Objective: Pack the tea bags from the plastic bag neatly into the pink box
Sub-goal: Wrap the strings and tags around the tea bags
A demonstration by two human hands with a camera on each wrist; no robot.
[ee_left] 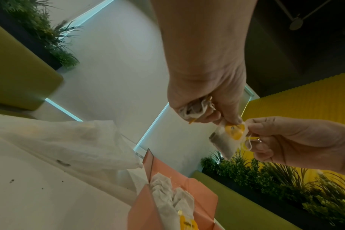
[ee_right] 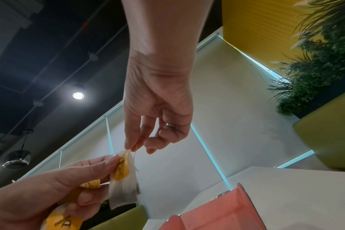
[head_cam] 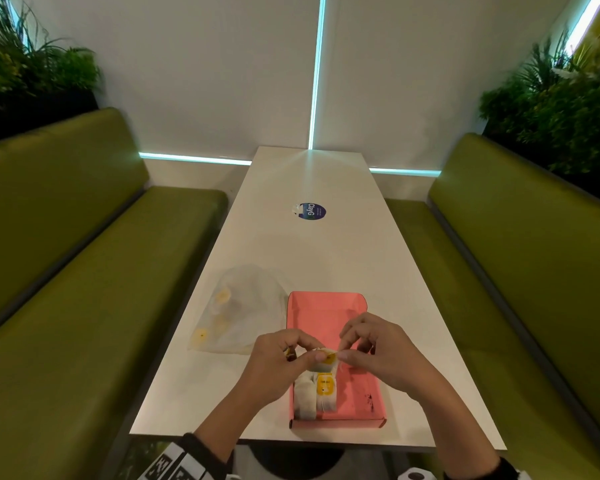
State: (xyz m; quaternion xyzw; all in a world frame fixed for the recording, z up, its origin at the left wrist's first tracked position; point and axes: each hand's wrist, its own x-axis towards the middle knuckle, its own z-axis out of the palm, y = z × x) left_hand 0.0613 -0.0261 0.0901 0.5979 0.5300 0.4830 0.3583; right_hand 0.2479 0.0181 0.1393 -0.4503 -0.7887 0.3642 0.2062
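Note:
A white tea bag [head_cam: 324,362] with a round yellow tag hangs above the open pink box [head_cam: 364,400]. My left hand [head_cam: 284,358] pinches its top by thumb and forefinger and also holds more tea bags [ee_left: 195,109] bunched in the palm. My right hand [head_cam: 371,348] pinches the same tea bag [ee_right: 124,183] at its top corner, where the string [ee_left: 248,142] hangs loose. Several tea bags [head_cam: 316,393] lie packed at the box's near left. The translucent plastic bag [head_cam: 239,313] with yellow-tagged tea bags inside lies left of the box.
The white table [head_cam: 326,251] carries a round blue sticker [head_cam: 311,211] further back. Green benches [head_cam: 66,271] run along both sides, with plants behind them. The box's lid flap [head_cam: 326,299] lies open on the far side.

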